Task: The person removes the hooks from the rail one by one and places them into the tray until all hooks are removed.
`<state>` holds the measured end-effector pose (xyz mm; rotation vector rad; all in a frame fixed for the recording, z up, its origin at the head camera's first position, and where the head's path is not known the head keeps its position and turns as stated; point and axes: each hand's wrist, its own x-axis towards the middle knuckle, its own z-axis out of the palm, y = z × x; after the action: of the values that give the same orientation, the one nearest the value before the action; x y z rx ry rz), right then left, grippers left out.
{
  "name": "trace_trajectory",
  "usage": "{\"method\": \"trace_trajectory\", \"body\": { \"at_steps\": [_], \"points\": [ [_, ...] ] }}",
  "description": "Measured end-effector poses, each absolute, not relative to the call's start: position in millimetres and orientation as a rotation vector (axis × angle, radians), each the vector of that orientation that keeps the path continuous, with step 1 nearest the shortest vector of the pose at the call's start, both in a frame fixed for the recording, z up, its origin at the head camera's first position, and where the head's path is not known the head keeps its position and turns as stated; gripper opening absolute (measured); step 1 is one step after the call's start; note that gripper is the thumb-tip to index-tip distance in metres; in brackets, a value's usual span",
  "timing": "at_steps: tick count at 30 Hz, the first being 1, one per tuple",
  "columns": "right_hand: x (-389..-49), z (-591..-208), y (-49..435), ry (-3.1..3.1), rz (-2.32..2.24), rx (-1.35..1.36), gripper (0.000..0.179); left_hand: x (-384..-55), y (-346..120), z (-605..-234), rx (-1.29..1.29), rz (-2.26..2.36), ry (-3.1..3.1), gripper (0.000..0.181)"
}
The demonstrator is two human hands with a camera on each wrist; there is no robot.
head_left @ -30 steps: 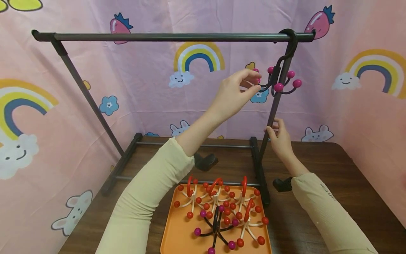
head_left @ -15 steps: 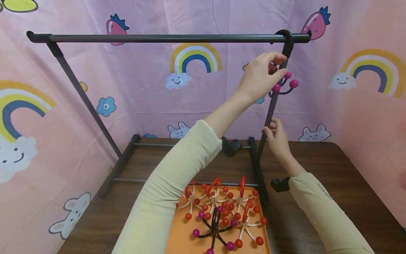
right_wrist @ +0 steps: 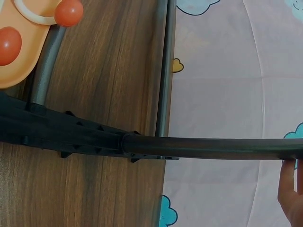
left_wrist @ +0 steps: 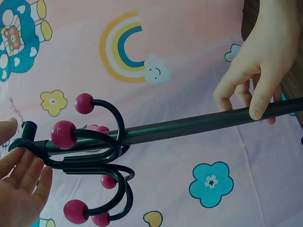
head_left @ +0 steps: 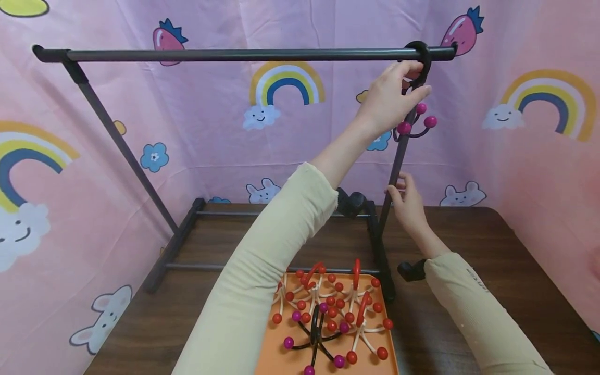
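Observation:
A black hook hanger [left_wrist: 94,163] with pink ball tips hangs by its hook from the right end of the rack's top rail [head_left: 234,55]. My left hand [head_left: 388,99] is just under the rail, its fingers touching the hanger's curved hook. In the left wrist view those fingers [left_wrist: 31,175] lie nearly straight, with the thumb apart. Lower down, my right hand [head_left: 410,208] grips the rack's right upright [head_left: 397,156] between thumb and fingers. In the right wrist view only some fingertips [right_wrist: 287,175] show against the upright.
An orange tray [head_left: 276,362] stands in front of the rack on the brown wooden table [head_left: 450,291]. It holds several white hangers [head_left: 357,273] with red hooks and balls, and one black hanger [head_left: 314,333] with purple balls. My left sleeve covers the tray's left side. A patterned cloth [head_left: 300,135] surrounds the table.
My left hand has moved right and up, from beside the pink-tipped hanger's balls to its hook. The right hand stays on the upright.

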<state>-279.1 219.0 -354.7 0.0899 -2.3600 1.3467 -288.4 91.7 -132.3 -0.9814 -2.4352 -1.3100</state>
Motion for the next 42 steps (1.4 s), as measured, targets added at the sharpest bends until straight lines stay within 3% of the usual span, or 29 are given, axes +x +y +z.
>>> {"method": "trace_trajectory", "body": {
  "at_steps": [13, 28, 42],
  "points": [
    [-276, -355, 218, -2.393, 1.345, 0.072, 0.035, -289, 85, -134, -0.668, -1.392, -2.260, 0.016],
    [-278, -355, 221, -2.394, 1.327, 0.103, 0.036, -277, 30, -128, -0.674, -1.503, -1.986, 0.018],
    [-279, -357, 222, -2.375, 1.326, 0.130, 0.036, -237, -28, -180, -0.735, -1.653, -1.948, 0.019]
  ]
}}
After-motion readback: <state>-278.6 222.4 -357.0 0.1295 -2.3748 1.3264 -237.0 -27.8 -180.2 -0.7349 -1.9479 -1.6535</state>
